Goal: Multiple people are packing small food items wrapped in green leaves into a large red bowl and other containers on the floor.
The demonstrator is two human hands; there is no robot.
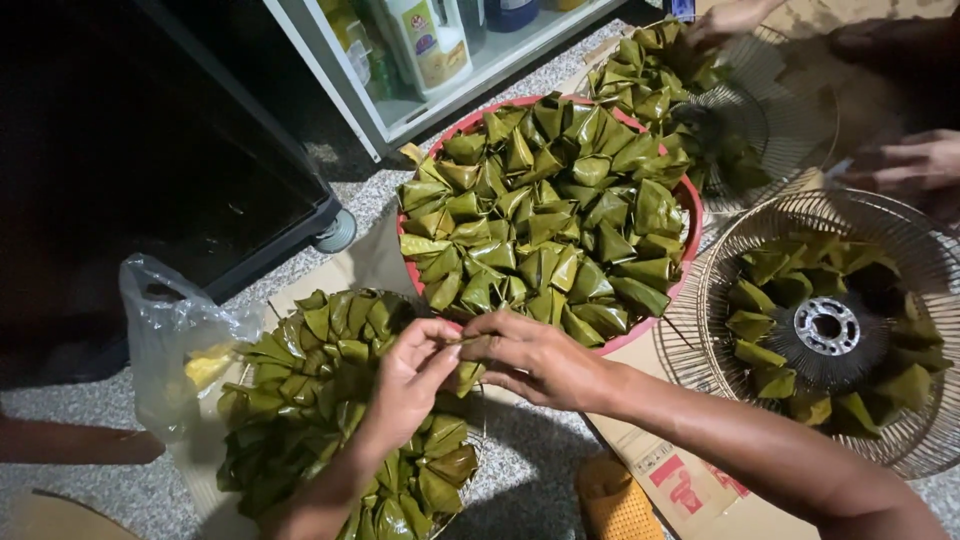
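Note:
My left hand [410, 375] and my right hand [530, 355] meet over the near edge of a red basin [690, 215], both pinching one small green leaf-wrapped parcel [465, 375]. The basin is heaped with several folded leaf parcels [545, 200]. Under my left hand lies a round wire rack [470, 465] covered with more parcels [320, 400] set in rings.
A wire fan guard [905, 440] at right holds several parcels around its metal hub [826, 326]. Another guard [790, 110] behind it has more parcels, with another person's hands [910, 160] near it. A clear plastic bag [165, 340] sits left; a shelf with bottles [425, 40] behind.

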